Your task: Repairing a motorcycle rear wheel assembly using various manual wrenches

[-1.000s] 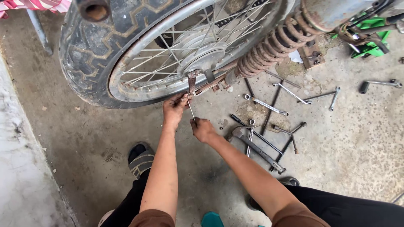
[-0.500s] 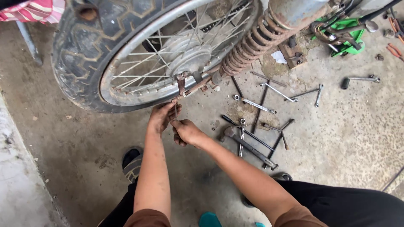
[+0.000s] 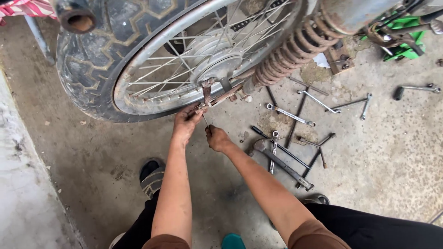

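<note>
A motorcycle rear wheel [image 3: 138, 60] with a worn tyre and spokes fills the top of the view. A rusty brake arm [image 3: 207, 92] hangs below the hub beside a rusty coil spring shock [image 3: 295, 50]. My left hand [image 3: 187, 124] reaches up and pinches the lower end of the brake arm. My right hand [image 3: 217, 137] sits just below and right, closed on a thin metal pin [image 3: 204, 120] that points up toward the arm.
Several wrenches and a long bar [image 3: 286, 138] lie scattered on the concrete floor to the right. A ratchet [image 3: 415, 90] lies farther right. Green parts [image 3: 401, 46] sit at the top right. My sandalled foot [image 3: 152, 177] rests below the wheel.
The view has shifted slightly. My hands stay at the brake arm; the right hand has dropped a little lower with the thin pin.
</note>
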